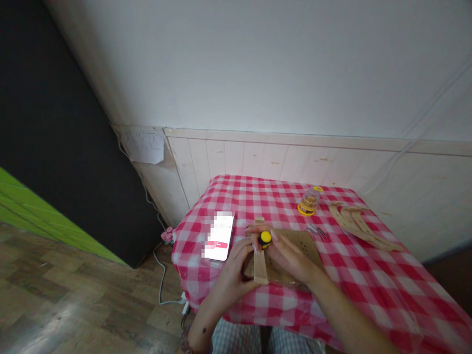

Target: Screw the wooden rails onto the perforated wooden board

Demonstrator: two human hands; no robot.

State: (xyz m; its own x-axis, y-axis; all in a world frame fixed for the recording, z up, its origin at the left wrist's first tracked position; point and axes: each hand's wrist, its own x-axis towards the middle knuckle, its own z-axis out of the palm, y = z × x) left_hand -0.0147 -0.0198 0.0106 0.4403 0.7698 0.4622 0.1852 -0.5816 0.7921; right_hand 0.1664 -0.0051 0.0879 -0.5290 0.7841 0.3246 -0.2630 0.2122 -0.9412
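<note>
Checked trousers point(236, 337) on the wearer's lap lie closest to my camera, at the bottom edge of the view, just below the table. Between the two hands I find a yellow-and-black handle point(265, 238), seen nearly end-on above a pale wooden strip point(260, 268); its lower end is hidden from me. The right hand point(287, 253) has its fingers curled narrowly around that handle. The left hand point(238, 258) lies along the strip's left side, its fingers near the handle and its thumb at the strip's near end; I cannot tell from here whether it grips or only steadies. Under the strip is a brown board point(309, 244) with dark specks, on a red-and-white checked tablecloth point(243, 196).

To the left of the board I see a phone point(222, 233) with a lit screen, partly pixelated. Beyond the board's far right corner lie small metal pieces point(317, 231), and farther back stands a clear container point(309, 201) with yellow ends and yellowish contents. Curved pale pieces point(350, 223) lie to the right. Behind the table I get whitish wall panelling point(250, 157).
</note>
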